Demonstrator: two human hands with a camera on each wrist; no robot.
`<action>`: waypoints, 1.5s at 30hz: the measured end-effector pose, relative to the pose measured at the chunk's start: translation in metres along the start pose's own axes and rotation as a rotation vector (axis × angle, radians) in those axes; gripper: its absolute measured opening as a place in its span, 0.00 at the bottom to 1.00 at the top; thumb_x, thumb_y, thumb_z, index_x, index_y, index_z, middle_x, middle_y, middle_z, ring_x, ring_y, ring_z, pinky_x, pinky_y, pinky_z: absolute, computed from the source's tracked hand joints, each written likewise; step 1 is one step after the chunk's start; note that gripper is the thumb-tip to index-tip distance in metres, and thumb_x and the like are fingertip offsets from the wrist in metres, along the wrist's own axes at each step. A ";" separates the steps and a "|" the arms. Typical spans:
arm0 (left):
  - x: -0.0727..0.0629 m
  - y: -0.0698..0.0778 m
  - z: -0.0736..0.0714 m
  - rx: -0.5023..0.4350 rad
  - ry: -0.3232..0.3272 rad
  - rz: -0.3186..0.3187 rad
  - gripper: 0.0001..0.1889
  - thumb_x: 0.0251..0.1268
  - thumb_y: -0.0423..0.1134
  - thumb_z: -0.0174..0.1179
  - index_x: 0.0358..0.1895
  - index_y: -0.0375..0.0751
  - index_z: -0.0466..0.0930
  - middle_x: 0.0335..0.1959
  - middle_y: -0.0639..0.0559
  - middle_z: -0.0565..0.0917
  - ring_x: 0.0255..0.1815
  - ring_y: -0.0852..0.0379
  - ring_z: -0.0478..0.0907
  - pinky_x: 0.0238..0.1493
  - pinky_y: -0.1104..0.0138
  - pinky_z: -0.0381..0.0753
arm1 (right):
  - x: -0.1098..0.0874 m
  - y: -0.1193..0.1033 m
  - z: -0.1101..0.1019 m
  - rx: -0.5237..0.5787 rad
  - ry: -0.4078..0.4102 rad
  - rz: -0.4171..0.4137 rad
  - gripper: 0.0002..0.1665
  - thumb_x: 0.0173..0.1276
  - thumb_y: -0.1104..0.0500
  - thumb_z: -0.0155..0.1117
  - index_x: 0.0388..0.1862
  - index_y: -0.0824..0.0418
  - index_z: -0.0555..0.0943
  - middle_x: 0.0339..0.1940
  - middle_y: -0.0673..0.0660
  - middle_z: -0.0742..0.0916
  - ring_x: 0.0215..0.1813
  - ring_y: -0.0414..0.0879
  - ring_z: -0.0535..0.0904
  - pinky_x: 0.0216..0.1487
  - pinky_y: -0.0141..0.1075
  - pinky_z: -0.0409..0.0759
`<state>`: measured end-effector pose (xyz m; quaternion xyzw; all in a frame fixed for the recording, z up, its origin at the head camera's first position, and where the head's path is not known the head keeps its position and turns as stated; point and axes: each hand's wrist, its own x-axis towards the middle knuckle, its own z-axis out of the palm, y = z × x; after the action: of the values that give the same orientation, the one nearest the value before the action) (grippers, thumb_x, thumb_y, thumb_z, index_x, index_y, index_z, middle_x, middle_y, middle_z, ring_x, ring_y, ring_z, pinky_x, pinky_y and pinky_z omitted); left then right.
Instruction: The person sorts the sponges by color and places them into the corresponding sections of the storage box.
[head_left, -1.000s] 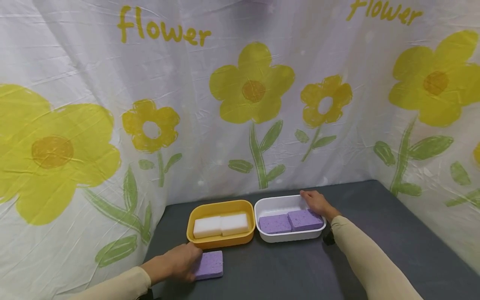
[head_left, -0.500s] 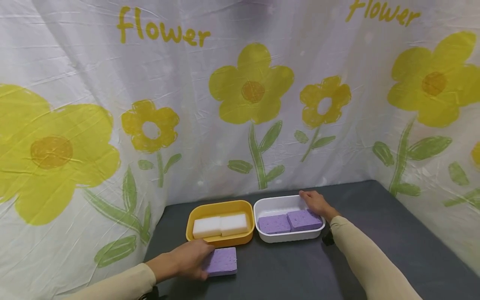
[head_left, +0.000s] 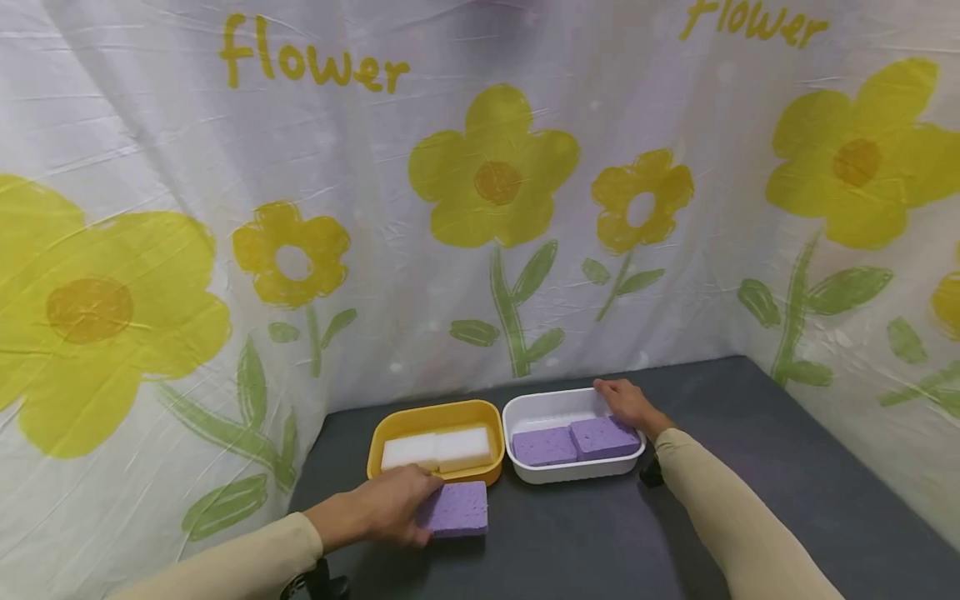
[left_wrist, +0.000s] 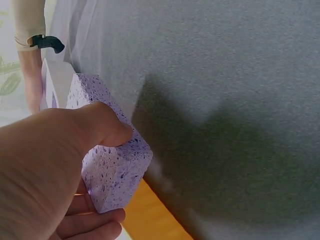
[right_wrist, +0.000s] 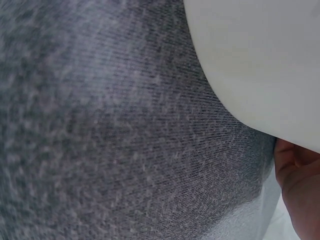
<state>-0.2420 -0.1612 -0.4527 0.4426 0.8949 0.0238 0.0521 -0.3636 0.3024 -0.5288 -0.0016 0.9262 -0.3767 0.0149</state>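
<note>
My left hand (head_left: pixel 386 504) grips a purple sponge (head_left: pixel 459 510) by its left end, in front of the yellow tray. In the left wrist view the thumb lies over one face of the pitted sponge (left_wrist: pixel 115 172), with fingers underneath; its shadow falls on the cloth apart from it. At the back right corner of the white tray (head_left: pixel 573 475), my right hand (head_left: pixel 632 406) holds the rim. Two purple sponges (head_left: pixel 545 447) lie side by side inside that tray. From the right wrist, the fingers (right_wrist: pixel 285 159) show against the tray's outer wall (right_wrist: pixel 265 65).
Left of the white tray, close beside it, stands the yellow tray (head_left: pixel 431 408) with two white sponges (head_left: pixel 462 448) in it. Both trays rest on a dark grey cloth surface (head_left: pixel 570 542). A white curtain (head_left: pixel 390 250) printed with yellow flowers hangs behind and at the sides.
My left hand has carried the purple sponge rightward and slightly up along the front of the yellow tray. The right hand stays at the white tray's rim.
</note>
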 end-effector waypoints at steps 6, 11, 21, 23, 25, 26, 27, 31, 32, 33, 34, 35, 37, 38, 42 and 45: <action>0.010 0.002 -0.005 0.004 0.018 0.007 0.23 0.52 0.50 0.84 0.44 0.45 0.83 0.30 0.63 0.77 0.30 0.68 0.70 0.32 0.73 0.74 | 0.000 -0.002 -0.002 0.003 0.003 0.001 0.38 0.92 0.42 0.42 0.75 0.71 0.78 0.73 0.73 0.82 0.76 0.72 0.75 0.76 0.65 0.72; 0.019 0.005 -0.014 0.001 0.042 0.016 0.22 0.52 0.51 0.82 0.43 0.45 0.83 0.30 0.64 0.78 0.31 0.68 0.70 0.33 0.72 0.73 | 0.000 -0.002 -0.003 0.016 -0.005 0.006 0.38 0.92 0.42 0.42 0.76 0.71 0.77 0.74 0.73 0.81 0.77 0.72 0.75 0.77 0.66 0.72; 0.039 0.009 -0.027 -0.014 0.044 0.004 0.24 0.54 0.53 0.79 0.50 0.43 0.87 0.33 0.61 0.83 0.31 0.66 0.74 0.35 0.72 0.75 | 0.001 0.001 0.003 0.031 -0.006 0.003 0.37 0.92 0.43 0.43 0.76 0.71 0.77 0.75 0.73 0.81 0.78 0.73 0.73 0.78 0.66 0.71; 0.045 0.009 -0.030 -0.023 0.033 -0.013 0.26 0.55 0.52 0.79 0.53 0.43 0.87 0.36 0.59 0.85 0.32 0.66 0.75 0.36 0.72 0.77 | 0.000 0.001 0.002 0.030 -0.008 0.004 0.37 0.92 0.43 0.43 0.76 0.71 0.77 0.75 0.74 0.81 0.78 0.73 0.73 0.78 0.66 0.70; 0.051 0.010 -0.032 -0.032 0.024 -0.034 0.28 0.57 0.53 0.79 0.57 0.42 0.86 0.39 0.58 0.86 0.34 0.66 0.76 0.40 0.71 0.80 | 0.000 0.001 0.002 0.031 -0.009 0.007 0.37 0.92 0.43 0.43 0.76 0.72 0.77 0.75 0.74 0.80 0.78 0.74 0.73 0.78 0.66 0.70; 0.054 0.010 -0.034 -0.039 0.024 -0.040 0.29 0.58 0.53 0.79 0.59 0.42 0.85 0.41 0.57 0.87 0.35 0.65 0.77 0.43 0.71 0.82 | 0.000 0.000 0.002 0.032 -0.009 0.010 0.37 0.92 0.43 0.43 0.77 0.72 0.77 0.75 0.74 0.80 0.78 0.73 0.73 0.78 0.66 0.70; 0.057 0.011 -0.035 -0.044 0.029 -0.046 0.30 0.58 0.53 0.79 0.61 0.42 0.85 0.43 0.56 0.88 0.36 0.65 0.77 0.45 0.70 0.84 | -0.001 0.000 0.001 0.035 -0.009 0.013 0.37 0.92 0.43 0.43 0.77 0.71 0.76 0.75 0.74 0.80 0.78 0.73 0.73 0.78 0.66 0.70; 0.069 0.013 -0.039 -0.061 0.065 -0.032 0.29 0.62 0.51 0.77 0.63 0.43 0.84 0.47 0.54 0.90 0.38 0.64 0.79 0.50 0.70 0.87 | -0.002 -0.002 0.000 0.037 -0.008 0.023 0.38 0.92 0.42 0.42 0.77 0.71 0.76 0.76 0.73 0.80 0.78 0.73 0.73 0.78 0.66 0.70; 0.073 0.013 -0.040 -0.061 0.074 -0.025 0.28 0.62 0.51 0.77 0.62 0.43 0.84 0.47 0.54 0.90 0.39 0.64 0.79 0.50 0.70 0.87 | -0.002 -0.002 0.000 0.038 -0.009 0.026 0.38 0.92 0.42 0.42 0.77 0.71 0.76 0.76 0.73 0.80 0.79 0.73 0.73 0.79 0.66 0.70; 0.076 0.013 -0.040 -0.063 0.078 -0.024 0.27 0.63 0.51 0.76 0.62 0.43 0.85 0.47 0.55 0.90 0.38 0.64 0.79 0.49 0.71 0.86 | -0.003 -0.002 0.000 0.040 -0.009 0.028 0.38 0.92 0.42 0.42 0.77 0.71 0.76 0.76 0.73 0.80 0.79 0.73 0.73 0.79 0.66 0.70; 0.080 0.013 -0.041 -0.064 0.080 -0.020 0.26 0.63 0.51 0.76 0.60 0.43 0.85 0.46 0.55 0.89 0.38 0.64 0.79 0.47 0.71 0.86 | -0.003 -0.002 -0.001 0.035 -0.009 0.027 0.38 0.92 0.42 0.42 0.77 0.71 0.76 0.76 0.73 0.80 0.78 0.73 0.73 0.78 0.66 0.70; 0.083 0.014 -0.041 -0.063 0.078 -0.021 0.25 0.64 0.50 0.75 0.60 0.43 0.85 0.45 0.55 0.89 0.38 0.63 0.79 0.46 0.71 0.85 | -0.003 -0.002 -0.001 0.037 -0.008 0.029 0.38 0.92 0.42 0.42 0.77 0.71 0.76 0.76 0.73 0.80 0.79 0.72 0.73 0.79 0.66 0.70; 0.090 0.015 -0.042 -0.078 0.072 -0.031 0.24 0.64 0.50 0.75 0.59 0.43 0.85 0.44 0.55 0.88 0.37 0.62 0.78 0.44 0.71 0.83 | -0.004 -0.002 -0.001 0.037 -0.006 0.027 0.37 0.93 0.42 0.42 0.77 0.71 0.76 0.75 0.73 0.81 0.78 0.72 0.74 0.78 0.66 0.70; 0.094 0.015 -0.042 -0.080 0.072 -0.034 0.24 0.64 0.49 0.76 0.59 0.42 0.85 0.44 0.55 0.88 0.37 0.62 0.78 0.44 0.71 0.83 | -0.004 -0.002 -0.001 0.035 -0.005 0.023 0.37 0.92 0.43 0.42 0.77 0.71 0.77 0.75 0.73 0.81 0.78 0.72 0.74 0.78 0.66 0.71; 0.109 0.016 -0.043 -0.068 0.082 -0.029 0.23 0.65 0.48 0.75 0.57 0.39 0.86 0.42 0.53 0.88 0.36 0.60 0.78 0.40 0.70 0.82 | -0.004 -0.002 -0.002 0.032 0.003 0.002 0.36 0.92 0.43 0.43 0.76 0.70 0.77 0.74 0.73 0.82 0.77 0.72 0.75 0.77 0.65 0.72; 0.120 0.017 -0.040 -0.033 0.088 -0.005 0.22 0.65 0.47 0.74 0.55 0.37 0.86 0.38 0.53 0.87 0.35 0.60 0.78 0.37 0.71 0.80 | -0.003 -0.001 -0.001 0.029 0.010 -0.009 0.35 0.92 0.43 0.43 0.76 0.70 0.78 0.73 0.72 0.82 0.76 0.71 0.76 0.76 0.65 0.73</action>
<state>-0.3055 -0.0559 -0.4197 0.4379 0.8969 0.0578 0.0198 -0.3609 0.3022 -0.5271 -0.0037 0.9207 -0.3902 0.0084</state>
